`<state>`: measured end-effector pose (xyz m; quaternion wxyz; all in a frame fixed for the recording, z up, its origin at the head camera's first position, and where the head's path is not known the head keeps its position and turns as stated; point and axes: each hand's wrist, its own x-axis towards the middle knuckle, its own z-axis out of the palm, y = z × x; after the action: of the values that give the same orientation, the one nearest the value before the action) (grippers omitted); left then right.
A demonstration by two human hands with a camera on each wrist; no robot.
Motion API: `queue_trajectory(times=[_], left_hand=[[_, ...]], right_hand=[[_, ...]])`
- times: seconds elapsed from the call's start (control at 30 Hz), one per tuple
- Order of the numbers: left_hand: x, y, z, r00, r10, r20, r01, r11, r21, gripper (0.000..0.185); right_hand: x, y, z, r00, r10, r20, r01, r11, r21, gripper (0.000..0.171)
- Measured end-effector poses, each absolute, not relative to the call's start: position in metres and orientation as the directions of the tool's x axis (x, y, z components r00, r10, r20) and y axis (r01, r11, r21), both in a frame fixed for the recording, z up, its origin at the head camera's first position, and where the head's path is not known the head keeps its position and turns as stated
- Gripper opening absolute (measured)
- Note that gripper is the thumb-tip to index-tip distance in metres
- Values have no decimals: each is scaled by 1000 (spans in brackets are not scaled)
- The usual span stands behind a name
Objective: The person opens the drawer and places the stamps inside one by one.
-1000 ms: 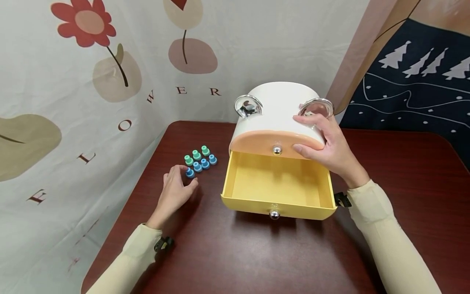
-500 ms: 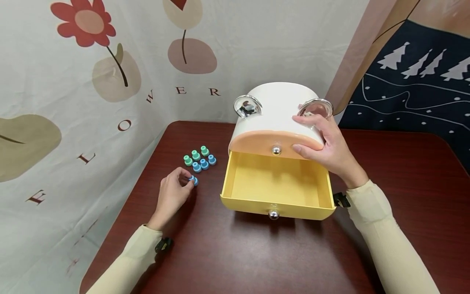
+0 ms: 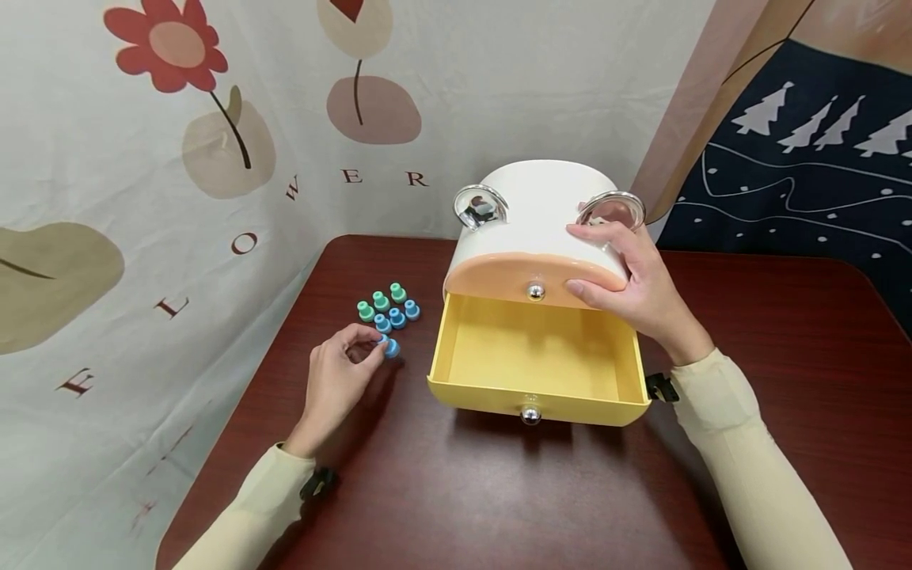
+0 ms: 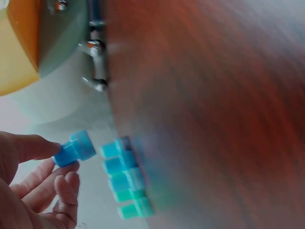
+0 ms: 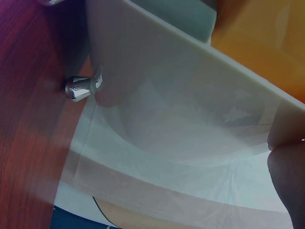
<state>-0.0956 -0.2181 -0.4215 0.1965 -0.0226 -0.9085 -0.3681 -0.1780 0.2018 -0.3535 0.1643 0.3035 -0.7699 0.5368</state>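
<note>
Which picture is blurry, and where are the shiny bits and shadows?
Head view: clear, with glare on the table and a shadow under the yellow drawer; left wrist: the row of pegs is blurry, the held blue peg clearer; right wrist: dim, with faint reflections on the white cabinet.

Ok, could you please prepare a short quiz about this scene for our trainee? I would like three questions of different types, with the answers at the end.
1. True or false: the right hand touches the cabinet, and the yellow drawer stands open.

2. What does the left hand pinch?
A) a green peg
B) a blue peg
C) a silver knob

3. How many green pegs stand on the table?

Key:
1. True
2. B
3. Three
</note>
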Motion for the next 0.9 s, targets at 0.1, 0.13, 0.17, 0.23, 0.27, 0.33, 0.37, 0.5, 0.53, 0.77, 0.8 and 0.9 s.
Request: queue_trajectory(times=[0.1,0.13,0.17,0.23,0.27,0.33,0.37,0.5,0.53,0.77,0.8,0.9], left_hand=[[-91,-211,-413,-890,-82,449,256,726,639,13],[-90,-209,-410,-882,-77,466,271,725,633,13],[-89,-207,-407,-876,-71,478,282,728,625,14],[-86,-203,-400,-864,-61,499,304,727,615,15],[-85,-201,-397,-857,-57,512,319,722,614,16],[-83,-198,-392,-839,-53,542,355,702,617,17],[-81,-196,-390,-828,-53,559,376,687,622,18],[-76,-187,-381,-790,-52,610,476,576,665,22],[-75,-184,-378,-782,-52,621,501,541,676,23],[-73,-165,-359,-723,-97,684,608,381,696,25],[-73,-162,-357,-726,-99,681,607,375,701,25],[-72,-156,-355,-747,-86,659,587,378,715,22]], right_hand=[[-179,202,-353,-756,-298,583,-650,235,-723,70],[-179,203,-354,-754,-299,584,-652,234,-722,70],[-179,203,-354,-754,-299,585,-652,233,-722,70],[-179,203,-354,-757,-295,583,-649,234,-724,69],[-179,204,-354,-756,-295,584,-650,234,-723,69],[-179,204,-355,-754,-295,587,-653,235,-720,70],[-179,203,-355,-752,-298,588,-655,234,-718,70],[-181,203,-353,-748,-296,594,-661,243,-710,70],[-181,202,-353,-747,-294,596,-661,244,-709,70],[-181,202,-353,-753,-293,589,-654,235,-719,68],[-180,202,-354,-753,-293,589,-654,236,-719,68],[-180,202,-355,-753,-294,589,-654,236,-718,67]])
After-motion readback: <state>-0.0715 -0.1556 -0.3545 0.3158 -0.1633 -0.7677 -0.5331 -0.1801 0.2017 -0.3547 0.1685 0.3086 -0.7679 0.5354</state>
